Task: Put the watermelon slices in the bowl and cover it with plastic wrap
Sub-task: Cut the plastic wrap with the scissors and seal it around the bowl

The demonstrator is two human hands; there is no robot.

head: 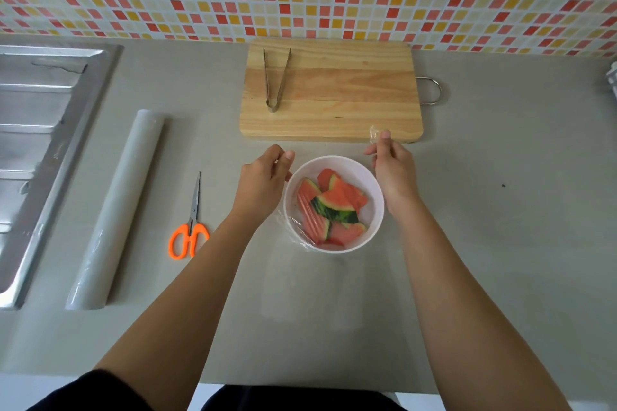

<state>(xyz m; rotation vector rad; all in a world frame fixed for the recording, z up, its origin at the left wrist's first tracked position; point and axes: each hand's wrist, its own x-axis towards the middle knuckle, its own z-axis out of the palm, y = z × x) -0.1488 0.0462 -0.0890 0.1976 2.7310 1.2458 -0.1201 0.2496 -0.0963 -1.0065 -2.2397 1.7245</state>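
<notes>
A white bowl stands on the grey counter and holds several watermelon slices with red flesh and green rind. A clear sheet of plastic wrap lies over the bowl, wrinkled at its near left rim, and trails toward me on the counter. My left hand pinches the sheet's far left corner just left of the bowl. My right hand pinches the far right corner, bunched above its fingertips by the board's front edge.
A wooden cutting board with metal tongs lies behind the bowl. The plastic wrap roll lies to the left, with orange-handled scissors between it and the bowl. A steel sink is at the far left.
</notes>
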